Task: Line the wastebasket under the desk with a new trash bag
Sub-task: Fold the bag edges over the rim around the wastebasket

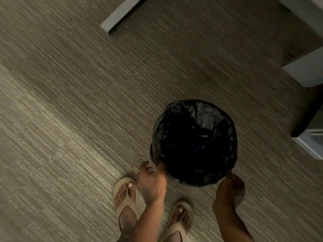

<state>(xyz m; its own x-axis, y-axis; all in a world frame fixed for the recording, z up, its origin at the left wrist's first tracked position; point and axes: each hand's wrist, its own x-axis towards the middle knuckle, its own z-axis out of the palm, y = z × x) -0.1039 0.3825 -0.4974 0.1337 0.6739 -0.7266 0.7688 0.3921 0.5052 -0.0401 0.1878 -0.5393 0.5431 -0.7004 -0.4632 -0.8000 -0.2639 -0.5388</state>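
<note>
Dim indoor light, motion blur throughout, tilted wide-angle view, soft shadows

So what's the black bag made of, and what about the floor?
The black bag looks like thin plastic film: it is crinkled, with glossy grey highlights on its folds. The floor looks like short woven carpet in grey-beige, matte, with fine ribbed stripes; the picture is too blurry to be sure.

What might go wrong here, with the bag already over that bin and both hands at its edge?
The black trash bag looks thin and crinkled; tugging at the rim with the left hand and right hand might tear it or pull it off the far side. The wastebasket stands out on the carpet, so it might tip or slide when moved.
</note>
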